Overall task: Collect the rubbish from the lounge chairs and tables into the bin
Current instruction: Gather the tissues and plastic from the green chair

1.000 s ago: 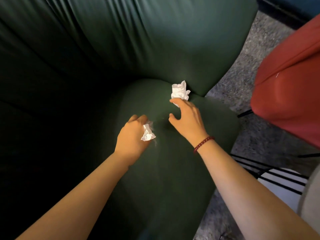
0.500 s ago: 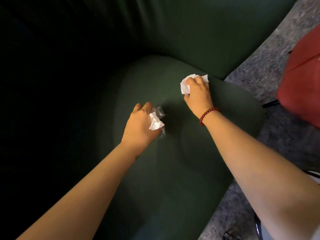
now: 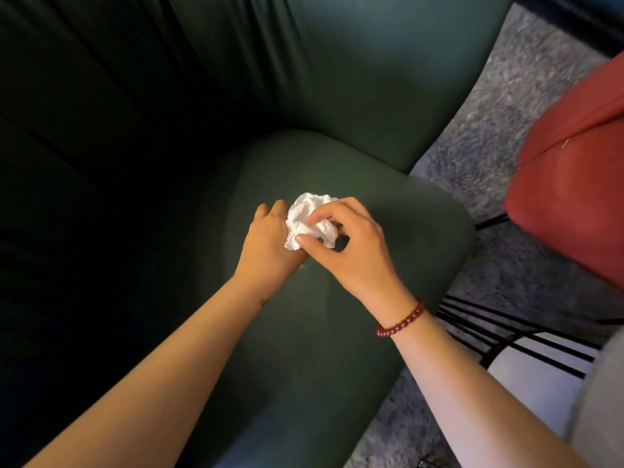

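Above the seat of a dark green lounge chair (image 3: 337, 332), both hands meet on a bunch of crumpled white tissue (image 3: 309, 217). My left hand (image 3: 270, 241) is cupped under and beside the tissue, gripping it from the left. My right hand (image 3: 351, 244), with a red bead bracelet on its wrist, pinches the tissue from the right with thumb and fingers. Whether the bunch is one piece or two pressed together cannot be told. No bin is in view.
The green chair's tall backrest (image 3: 304, 62) rises behind the seat. A red chair (image 3: 574, 184) stands at the right across a strip of grey carpet (image 3: 489, 130). A black wire frame (image 3: 506, 332) and a white surface (image 3: 533, 383) lie at the lower right.
My right hand took the tissue from the seat's far edge and brought it to my left hand. The two hands, apart before, now touch with the tissue between them.
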The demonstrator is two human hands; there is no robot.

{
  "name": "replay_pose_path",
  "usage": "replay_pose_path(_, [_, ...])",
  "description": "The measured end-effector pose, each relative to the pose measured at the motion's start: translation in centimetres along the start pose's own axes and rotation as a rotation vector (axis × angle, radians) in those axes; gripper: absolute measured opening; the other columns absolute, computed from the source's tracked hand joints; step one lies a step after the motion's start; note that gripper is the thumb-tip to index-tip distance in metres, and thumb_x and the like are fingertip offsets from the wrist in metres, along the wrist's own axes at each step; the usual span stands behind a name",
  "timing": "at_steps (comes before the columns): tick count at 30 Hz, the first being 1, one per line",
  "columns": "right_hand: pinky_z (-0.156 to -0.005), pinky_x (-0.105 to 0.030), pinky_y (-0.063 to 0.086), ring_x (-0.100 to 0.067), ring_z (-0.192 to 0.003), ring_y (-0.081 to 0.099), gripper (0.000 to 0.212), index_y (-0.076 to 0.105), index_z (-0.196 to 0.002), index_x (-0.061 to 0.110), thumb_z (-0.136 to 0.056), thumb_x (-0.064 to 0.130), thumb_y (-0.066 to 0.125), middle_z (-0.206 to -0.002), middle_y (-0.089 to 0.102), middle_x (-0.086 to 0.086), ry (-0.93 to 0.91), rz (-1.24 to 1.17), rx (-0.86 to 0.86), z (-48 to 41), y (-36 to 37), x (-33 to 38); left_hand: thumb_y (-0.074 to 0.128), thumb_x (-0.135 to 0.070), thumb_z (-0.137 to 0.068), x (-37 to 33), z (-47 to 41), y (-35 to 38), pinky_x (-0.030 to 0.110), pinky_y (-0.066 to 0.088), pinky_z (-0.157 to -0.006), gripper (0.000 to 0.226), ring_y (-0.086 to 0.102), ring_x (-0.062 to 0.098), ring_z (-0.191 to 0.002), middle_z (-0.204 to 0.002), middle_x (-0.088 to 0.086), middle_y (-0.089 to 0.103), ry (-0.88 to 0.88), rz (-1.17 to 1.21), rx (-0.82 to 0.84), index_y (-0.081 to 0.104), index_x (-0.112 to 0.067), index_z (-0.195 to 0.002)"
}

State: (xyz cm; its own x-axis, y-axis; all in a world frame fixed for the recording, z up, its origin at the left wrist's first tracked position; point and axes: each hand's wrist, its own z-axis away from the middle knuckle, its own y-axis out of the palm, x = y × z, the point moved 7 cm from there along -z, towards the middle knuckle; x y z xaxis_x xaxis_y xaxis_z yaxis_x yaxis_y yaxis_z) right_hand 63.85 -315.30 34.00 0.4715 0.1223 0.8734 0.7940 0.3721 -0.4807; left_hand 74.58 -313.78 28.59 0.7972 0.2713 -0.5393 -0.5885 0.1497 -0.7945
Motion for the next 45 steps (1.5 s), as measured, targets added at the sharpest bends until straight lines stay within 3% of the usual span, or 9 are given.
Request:
replay_pose_path(5, [-0.070,-0.016,0.044,-0.009,-0.077,0.053,0.018,0.065,-0.084,0.009,-0.069,0.009,0.075,-0.090,0.054,0.002,0.043,0.043,-0.027,0.6,-0.9,0.4,0.069,-0.022,-0.071,-1.5,2.7,-1.8,0.003,0.031,-0.058,0.027,0.037,0.008,-0.070,-0.076,-0.007,0.042,-0.038,0.257,-0.123,0.046,-0.015,-0.084])
replay_pose_path(12, [-0.065,-0.012,0.050,-0.013,-0.075,0.064,0.011,0.069,-0.085,0.012,-0.077,0.004,0.068,-0.083,0.067,-0.003,0.075,0.014,0.053,2.2,-1.0,1.9,0.073,-0.018,-0.069,-3.9,5.8,-3.8,-0.006,0.029,-0.067,0.065,0.039,-0.001,-0.088,-0.106,-0.004,0.046,0.074,0.372,-0.128,0.043,-0.023,-0.126])
replay_pose_path(15, [-0.072,-0.015,0.052,-0.010,-0.080,0.066,0.017,0.069,-0.090,0.012,-0.082,0.001,0.059,-0.084,0.070,0.000,0.019,0.011,0.136,3.1,-1.1,4.3,0.073,-0.019,-0.067,-4.8,7.1,-5.5,-0.004,0.029,-0.067,0.053,0.035,-0.002,-0.091,-0.105,-0.006,0.048,0.100,0.301,-0.138,0.052,-0.023,-0.116])
replay_pose_path(18, [-0.075,-0.020,0.053,-0.009,-0.085,0.065,0.022,0.068,-0.094,0.014,-0.085,0.002,0.052,-0.089,0.070,0.000,-0.061,0.033,0.171,3.8,-1.8,8.0,0.070,-0.025,-0.069,-5.3,8.2,-8.7,0.004,0.034,-0.062,0.031,0.040,0.002,-0.075,-0.087,-0.016,0.040,0.070,0.251,-0.196,0.058,-0.019,-0.096])
replay_pose_path(22, [-0.074,-0.035,0.055,-0.010,-0.080,0.065,0.016,0.067,-0.093,0.014,-0.082,0.007,0.056,-0.086,0.070,0.001,-0.250,0.163,0.045,4.5,-3.3,15.2,0.068,-0.028,-0.071,-6.6,10.1,-14.9,0.003,0.034,-0.060,0.024,0.039,0.000,-0.068,-0.079,-0.017,0.034,0.077,0.224,-0.289,0.049,-0.025,-0.084])
replay_pose_path(27, [-0.075,-0.041,0.049,-0.017,-0.079,0.056,0.009,0.062,-0.087,0.010,-0.079,0.008,0.060,-0.084,0.063,-0.002,-0.481,0.341,-0.152,5.7,-2.5,27.8,0.067,-0.031,-0.073,-5.4,14.5,-26.5,0.017,0.029,-0.055,0.021,0.041,0.005,-0.069,-0.084,-0.008,0.042,0.102,0.207,-0.454,0.052,-0.022,-0.085])
replay_pose_path(31, [-0.075,-0.040,0.047,-0.019,-0.080,0.054,0.007,0.059,-0.089,0.010,-0.083,0.014,0.058,-0.085,0.061,-0.003,-0.539,0.447,-0.138,6.5,0.9,34.9,0.066,-0.021,-0.074,-1.9,19.2,-33.7,0.027,0.034,-0.064,0.015,0.048,0.018,-0.076,-0.081,-0.003,0.045,0.071,0.155,-0.512,0.056,-0.015,-0.084])
replay_pose_path(37, [-0.070,-0.036,0.046,-0.020,-0.080,0.054,0.011,0.057,-0.086,0.012,-0.087,0.023,0.053,-0.083,0.059,-0.003,-0.645,0.445,-0.093,10.8,12.7,48.2,0.064,-0.017,-0.072,9.0,31.2,-47.4,0.025,0.027,-0.058,0.017,0.043,0.019,-0.073,-0.075,-0.004,0.043,0.002,0.049,-0.618,0.060,-0.010,-0.088])
replay_pose_path(45, [-0.062,-0.036,0.047,-0.025,-0.079,0.056,0.022,0.057,-0.089,0.012,-0.091,0.031,0.047,-0.089,0.062,-0.007,-0.738,0.418,-0.001,11.6,23.6,63.1,0.063,-0.023,-0.071,18.1,40.5,-61.4,0.025,0.031,-0.067,0.023,0.045,0.019,-0.082,-0.090,0.001,0.050,-0.123,-0.007,-0.727,0.060,-0.016,-0.092])
